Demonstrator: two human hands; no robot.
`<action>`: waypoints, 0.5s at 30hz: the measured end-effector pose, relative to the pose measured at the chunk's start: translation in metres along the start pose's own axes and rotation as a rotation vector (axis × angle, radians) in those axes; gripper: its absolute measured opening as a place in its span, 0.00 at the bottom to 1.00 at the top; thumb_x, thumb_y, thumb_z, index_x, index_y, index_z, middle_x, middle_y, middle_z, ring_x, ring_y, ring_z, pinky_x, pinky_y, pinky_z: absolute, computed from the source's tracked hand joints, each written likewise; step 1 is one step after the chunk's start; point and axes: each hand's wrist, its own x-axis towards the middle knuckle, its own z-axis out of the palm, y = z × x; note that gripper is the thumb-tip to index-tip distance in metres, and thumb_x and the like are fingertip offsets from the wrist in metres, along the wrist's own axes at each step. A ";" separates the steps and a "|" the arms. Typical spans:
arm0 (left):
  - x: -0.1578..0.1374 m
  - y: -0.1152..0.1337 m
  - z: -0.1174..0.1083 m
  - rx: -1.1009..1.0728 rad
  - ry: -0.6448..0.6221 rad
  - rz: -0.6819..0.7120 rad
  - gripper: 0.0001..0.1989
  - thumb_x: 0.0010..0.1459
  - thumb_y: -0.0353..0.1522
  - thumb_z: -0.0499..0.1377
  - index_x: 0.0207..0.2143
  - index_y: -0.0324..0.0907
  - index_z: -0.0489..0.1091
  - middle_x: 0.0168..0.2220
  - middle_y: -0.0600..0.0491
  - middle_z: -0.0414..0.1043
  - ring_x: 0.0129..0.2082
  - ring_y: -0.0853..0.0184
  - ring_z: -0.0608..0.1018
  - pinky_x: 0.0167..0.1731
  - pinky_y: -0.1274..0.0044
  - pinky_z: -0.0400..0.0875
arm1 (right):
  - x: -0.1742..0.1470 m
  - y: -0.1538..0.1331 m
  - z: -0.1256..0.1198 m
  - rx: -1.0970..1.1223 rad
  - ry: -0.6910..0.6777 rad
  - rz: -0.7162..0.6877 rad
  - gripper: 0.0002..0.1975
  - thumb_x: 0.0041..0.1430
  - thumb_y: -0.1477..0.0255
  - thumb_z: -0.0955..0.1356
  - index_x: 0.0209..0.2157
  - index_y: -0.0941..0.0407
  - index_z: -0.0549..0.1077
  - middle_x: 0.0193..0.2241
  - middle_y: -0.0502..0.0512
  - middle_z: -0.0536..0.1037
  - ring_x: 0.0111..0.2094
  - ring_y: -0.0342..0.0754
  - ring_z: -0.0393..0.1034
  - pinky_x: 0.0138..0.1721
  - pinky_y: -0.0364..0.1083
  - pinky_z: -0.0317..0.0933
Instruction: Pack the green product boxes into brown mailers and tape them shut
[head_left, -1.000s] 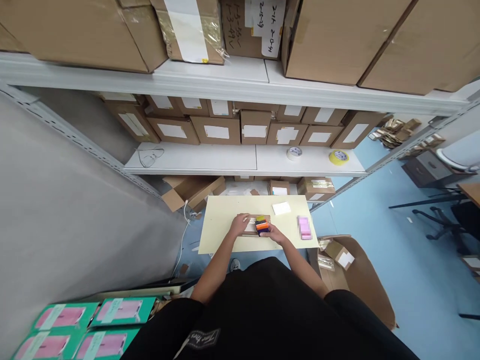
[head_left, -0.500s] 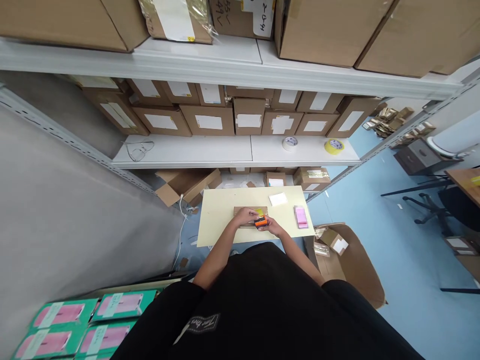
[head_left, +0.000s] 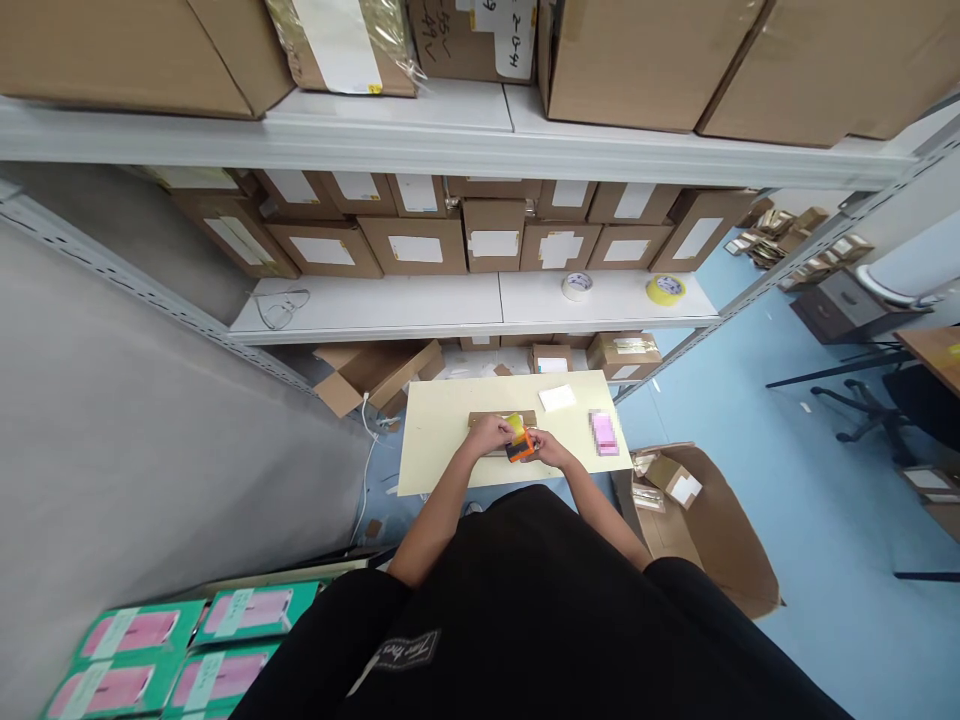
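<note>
My right hand (head_left: 549, 449) is closed around a small orange-and-black tape dispenser (head_left: 520, 449) over the pale yellow tabletop (head_left: 431, 440). At its upper left, my left hand (head_left: 490, 435) pinches a yellow strip of tape (head_left: 515, 424) that shows between the two hands. Beneath them lies a flat brown cardboard box (head_left: 480, 418), partly hidden by the hands. A white slip (head_left: 557, 398) rests at the back of the table, and a pink item (head_left: 603, 433) with a blurred surface lies to the right.
A shelf (head_left: 390, 305) behind the table carries a white tape roll (head_left: 577, 287), a yellow tape roll (head_left: 666, 290) and several labelled boxes. An open carton (head_left: 720, 530) holding packages stands at the right. Green-and-pink boxes (head_left: 135, 640) are stacked at lower left.
The tape dispenser has tilted in my right hand, and more of the yellow strip shows beside my left fingers. The view has shifted slightly.
</note>
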 end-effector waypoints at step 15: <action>-0.037 0.062 -0.057 0.103 0.171 0.199 0.09 0.61 0.37 0.62 0.32 0.45 0.81 0.36 0.50 0.78 0.40 0.61 0.78 0.42 0.73 0.70 | 0.002 -0.080 0.003 -0.210 -0.027 -0.220 0.11 0.51 0.68 0.74 0.38 0.54 0.79 0.38 0.53 0.80 0.43 0.54 0.71 0.49 0.51 0.66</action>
